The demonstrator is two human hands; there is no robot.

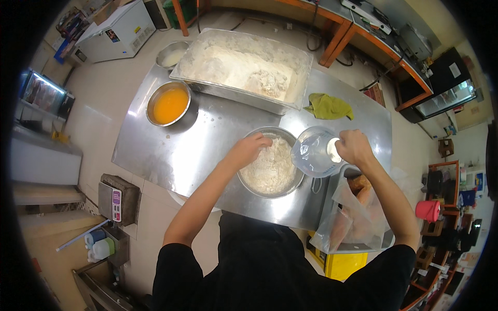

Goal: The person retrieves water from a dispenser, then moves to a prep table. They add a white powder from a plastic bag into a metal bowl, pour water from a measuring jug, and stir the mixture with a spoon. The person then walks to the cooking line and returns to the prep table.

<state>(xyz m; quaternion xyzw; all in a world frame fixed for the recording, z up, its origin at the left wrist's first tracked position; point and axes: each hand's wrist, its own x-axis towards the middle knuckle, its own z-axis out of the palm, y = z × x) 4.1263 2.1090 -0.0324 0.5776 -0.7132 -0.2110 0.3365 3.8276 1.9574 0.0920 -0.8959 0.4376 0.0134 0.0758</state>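
Two bare hands at a metal table (pixel 140 150). The left hand (pixel 254 147) reaches over the rim of a bowl (pixel 297 182), its fingers bent at the flour (pixel 272 168) inside; whether they pinch any cannot be told. The right hand (pixel 355 147) is closed on one clear jug (pixel 311 155), which overlaps the bowl's right rim in this view; contact between them cannot be judged. Round metal bowls number three: the flour bowl at the near edge, one of orange liquid (pixel 171 105) farther left, and a smaller one (pixel 161 58) behind that. One rectangular tub (pixel 233 96), also floury, stands at the far side, with one green cloth (pixel 330 106) to its right. Labels: one dark and two yellow on the white freezer (pixel 119 33), their print too small to read; one scale (pixel 110 202) bears a pinkish keypad.
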